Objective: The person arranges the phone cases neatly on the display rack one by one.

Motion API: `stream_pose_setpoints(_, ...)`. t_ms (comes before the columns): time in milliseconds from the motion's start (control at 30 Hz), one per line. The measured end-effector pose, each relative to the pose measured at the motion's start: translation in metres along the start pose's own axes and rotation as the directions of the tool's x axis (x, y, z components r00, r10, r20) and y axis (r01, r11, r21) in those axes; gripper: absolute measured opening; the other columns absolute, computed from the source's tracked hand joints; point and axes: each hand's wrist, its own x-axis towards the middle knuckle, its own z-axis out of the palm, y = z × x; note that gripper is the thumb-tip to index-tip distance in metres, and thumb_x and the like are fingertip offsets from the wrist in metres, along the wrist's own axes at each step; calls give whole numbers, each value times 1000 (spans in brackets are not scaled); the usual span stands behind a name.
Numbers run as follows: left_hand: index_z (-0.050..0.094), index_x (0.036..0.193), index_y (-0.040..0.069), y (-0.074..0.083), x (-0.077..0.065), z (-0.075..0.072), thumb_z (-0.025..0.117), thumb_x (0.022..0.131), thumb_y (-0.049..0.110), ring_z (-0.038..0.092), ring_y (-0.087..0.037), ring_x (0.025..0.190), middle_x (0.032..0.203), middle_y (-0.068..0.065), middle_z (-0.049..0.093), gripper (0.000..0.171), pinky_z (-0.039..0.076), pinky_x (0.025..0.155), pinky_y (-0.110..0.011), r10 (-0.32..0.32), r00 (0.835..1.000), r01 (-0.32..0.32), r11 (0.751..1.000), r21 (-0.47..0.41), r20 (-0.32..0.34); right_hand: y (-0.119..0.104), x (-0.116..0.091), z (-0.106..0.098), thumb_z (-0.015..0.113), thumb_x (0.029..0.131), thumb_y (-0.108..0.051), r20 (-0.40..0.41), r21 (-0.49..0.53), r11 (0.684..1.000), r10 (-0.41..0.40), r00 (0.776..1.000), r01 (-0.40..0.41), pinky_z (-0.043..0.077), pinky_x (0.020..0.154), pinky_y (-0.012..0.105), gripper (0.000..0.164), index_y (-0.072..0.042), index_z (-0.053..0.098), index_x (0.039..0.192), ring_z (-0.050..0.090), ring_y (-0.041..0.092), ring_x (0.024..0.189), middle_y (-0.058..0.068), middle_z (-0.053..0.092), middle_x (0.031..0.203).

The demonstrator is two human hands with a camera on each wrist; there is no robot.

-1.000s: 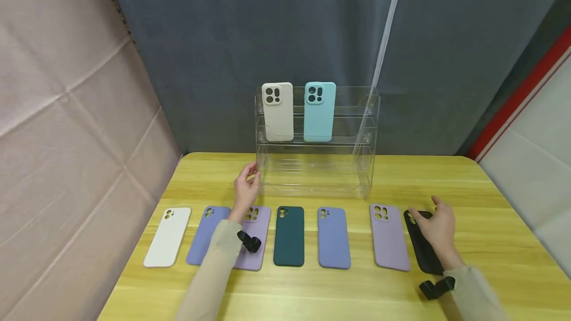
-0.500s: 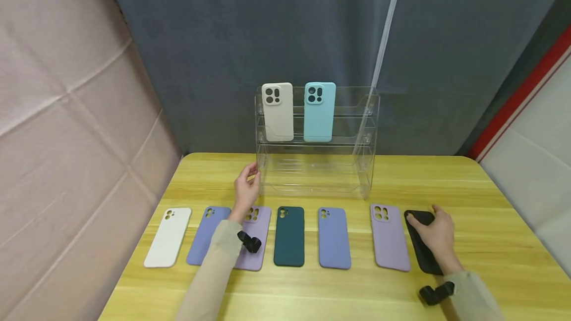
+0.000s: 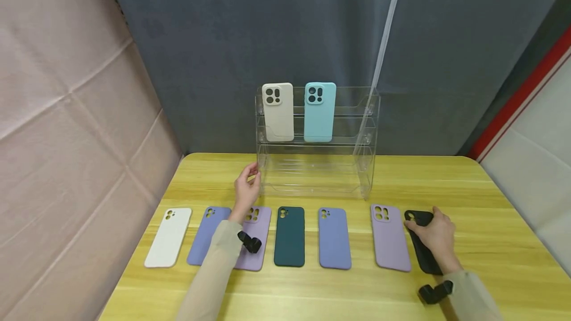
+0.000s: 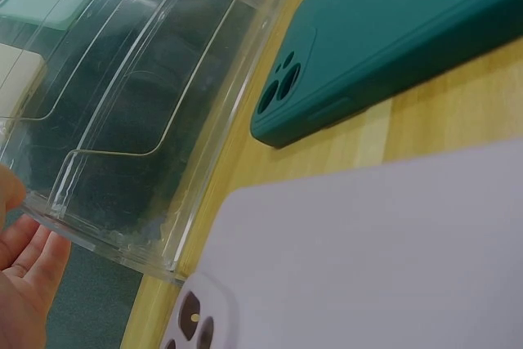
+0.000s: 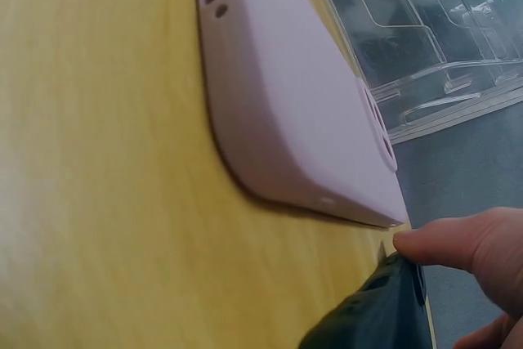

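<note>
My left hand [image 3: 247, 192] holds the left side of a clear, tiered display rack [image 3: 312, 190]. In the left wrist view, the thumb and fingers [image 4: 45, 263] lie on either side of the rack's edge. A black phone case [image 3: 421, 246] lies on the table at the far right of a row. Over it, my right hand [image 3: 438, 236] grips its two long edges, thumb on the left and fingers on the right. The right wrist view shows the thumb against the case's edge; the other fingers are mostly out of that view.
A cream phone case [image 3: 278, 115] and a turquoise one [image 3: 319, 115] stand in an upper tier. Along the table lie white [image 3: 167, 238], blue-violet [image 3: 334, 238], dark green [image 3: 289, 237] and lilac [image 3: 390, 238] cases. My left forearm crosses over part of the row. A grey curtain [image 3: 250, 33] hangs behind.
My right hand has come down onto the black phone case, with thumb and fingers closing in on its edges. My left hand and the rack have stayed in place.
</note>
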Motion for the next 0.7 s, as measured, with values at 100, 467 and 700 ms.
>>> stream_pose_setpoints(100,59,118,-5,-1,0,0,56,90,-2,58,-33,101,108,-21,62,28,54,83,-42,4,1000,-4,1000,0,-3,-1,1,-2,75,72,-25,19,-28,1000,16,1000,-15,36,89,64,87,24,32,129,37,60,106,47,40,118)
stream_pose_setpoints(467,59,119,-5,0,0,1,56,90,-3,58,-33,102,108,-21,61,29,54,84,-43,8,1000,-8,1000,-9,-7,-2,6,0,74,69,-22,9,-47,999,-17,1000,17,32,89,62,83,25,36,125,42,56,103,47,44,113)
stream_pose_setpoints(700,59,119,-4,-1,0,0,57,90,-2,57,-33,102,109,-21,61,29,53,84,-43,4,1000,-4,1000,-19,-4,-6,8,-5,75,68,-17,-109,9,999,-42,993,43,30,88,60,75,22,42,122,45,54,98,44,48,110)
